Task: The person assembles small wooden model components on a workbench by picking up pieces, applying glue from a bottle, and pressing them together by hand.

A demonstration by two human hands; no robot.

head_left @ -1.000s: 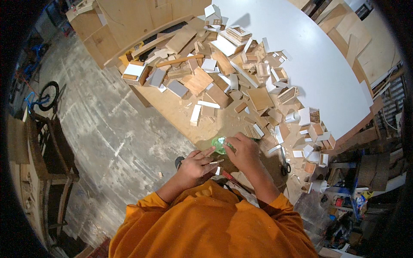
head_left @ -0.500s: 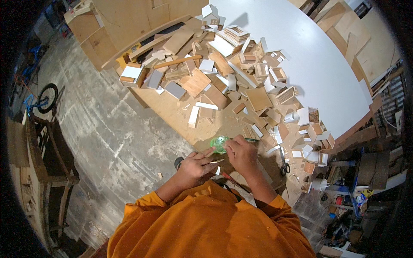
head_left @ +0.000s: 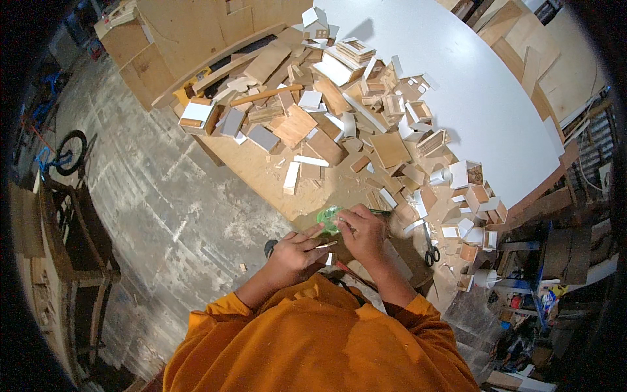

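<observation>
From the head camera, looking down past my orange sleeves (head_left: 232,313): my left hand (head_left: 292,255) is partly curled, grasping a thin pale stick (head_left: 326,245) that pokes out toward my right fingers. A finger of that hand stretches forward to the near left edge of a small see-through green dish (head_left: 325,218). The dish sits just ahead of my left fingers and just left of my right ones. My right hand (head_left: 364,236) has its fingertips bunched together at the dish; I cannot tell whether they pinch anything.

Just beyond my right knuckles lies a slim dark tool (head_left: 379,212). To the right of my right fingers, black-handled scissors (head_left: 432,253) rest on the wooden worktop (head_left: 257,175). Ahead of both hands spreads a heap of wood pieces (head_left: 297,125), with a white cup (head_left: 440,176) on its right side and a white board (head_left: 450,85) behind. Well to the left of my fingers, a bicycle wheel (head_left: 72,152) stands over grey floor (head_left: 183,196).
</observation>
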